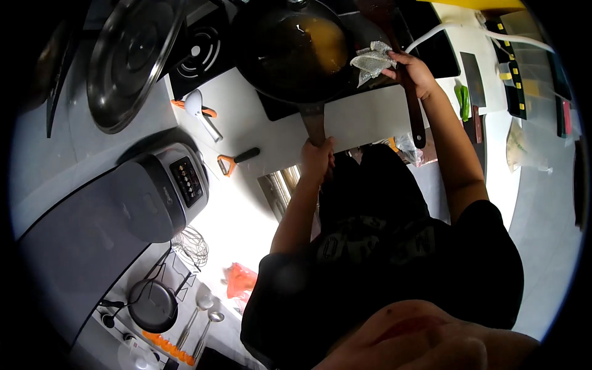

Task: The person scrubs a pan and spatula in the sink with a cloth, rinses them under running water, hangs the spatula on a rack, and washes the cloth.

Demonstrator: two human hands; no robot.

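My left hand (pixel 316 160) is wrapped round the handle (pixel 313 120) of a dark frying pan (pixel 271 77). Yellowish liquid, perhaps oil (pixel 320 43), shines inside the pan. To the pan's right, my right hand (pixel 416 71) pinches a crumpled, whitish, mesh-patterned cloth (pixel 374 61) between thumb and fingers. A dark brown spatula (pixel 413 111) runs along the same hand, its holed handle end pointing toward me. Whether the right hand also grips that handle, I cannot tell. The pan rests over a black cooktop (pixel 447 58).
Left of the pan stand a large metal lid (pixel 132 61), an orange-handled tool (pixel 194 108), a peeler (pixel 231 161) and a grey rice cooker (pixel 163 191). On the right lie a green pepper (pixel 462 100) and a knife (pixel 473 80). A white cable (pixel 444 28) crosses behind my right hand.
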